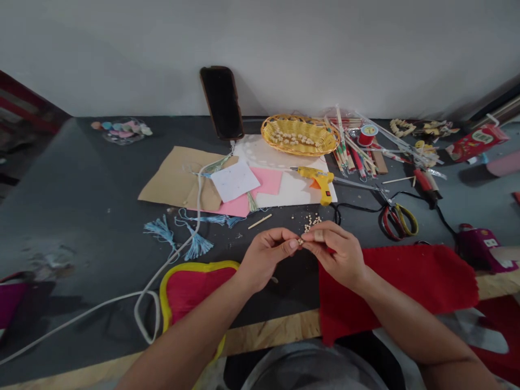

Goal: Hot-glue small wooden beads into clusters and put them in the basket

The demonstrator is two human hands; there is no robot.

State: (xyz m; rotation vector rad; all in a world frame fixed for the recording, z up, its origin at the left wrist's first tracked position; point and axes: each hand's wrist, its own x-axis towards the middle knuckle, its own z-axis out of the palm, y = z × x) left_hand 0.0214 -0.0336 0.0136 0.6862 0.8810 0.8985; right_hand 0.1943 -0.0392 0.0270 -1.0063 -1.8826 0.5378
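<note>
My left hand (271, 254) and my right hand (337, 250) meet over the front of the dark table. Between their pinched fingertips is a small cluster of pale wooden beads (300, 241), partly covered by the fingers. Just beyond my right fingers lies a loose pile of similar beads (312, 221). A short wooden stick (260, 221) rests past my left hand. Red felt (410, 276) spreads under my right forearm, and a dark red piece with yellow edging (195, 290) lies partly beneath my left forearm.
Behind the hands are a yellow glue gun (320, 180), a wicker basket (300, 135) of bead pieces and a leaning phone (222, 103). Scissors (396, 214) and a black cord lie right. Blue tassels (199, 245) and a white cable (152, 281) lie left.
</note>
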